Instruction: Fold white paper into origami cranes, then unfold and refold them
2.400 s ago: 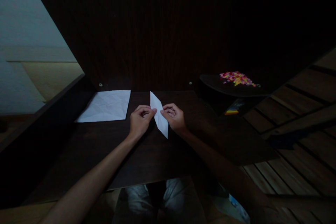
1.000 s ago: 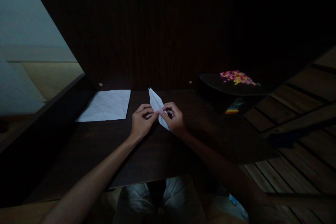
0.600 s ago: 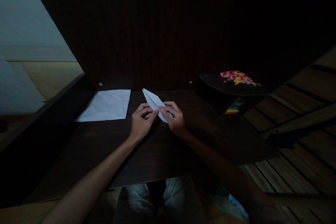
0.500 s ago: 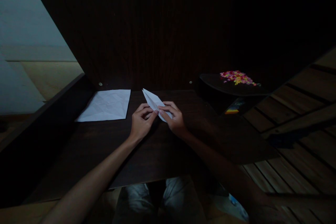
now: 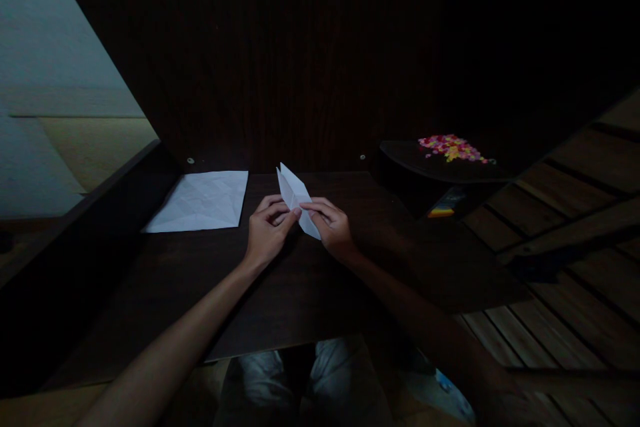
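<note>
A folded sheet of white paper [image 5: 299, 188] is held above the dark desk, its two upper points standing slightly apart. My left hand [image 5: 270, 230] grips its left side, thumb pressed near the middle crease and fingers curled behind. My right hand [image 5: 331, 227] pinches the right side between thumb and fingers. The paper's lower corner shows between the two hands. Fingers cover part of both sides. To the left, a creased white sheet [image 5: 203, 200] lies flat on the desk.
The dark wooden desk [image 5: 280, 307] has a raised side board [image 5: 85, 213] at left and a tall back panel [image 5: 280, 67]. On a rounded shelf [image 5: 400, 159] at right sits a pile of small pink, red and yellow pieces [image 5: 453, 147]. Wooden slats [image 5: 575, 213] lie beyond.
The folded paper has turned more upright, and its upper points have spread further apart. Both hands stay nearly in place, with the right fingers shifted a little on the paper.
</note>
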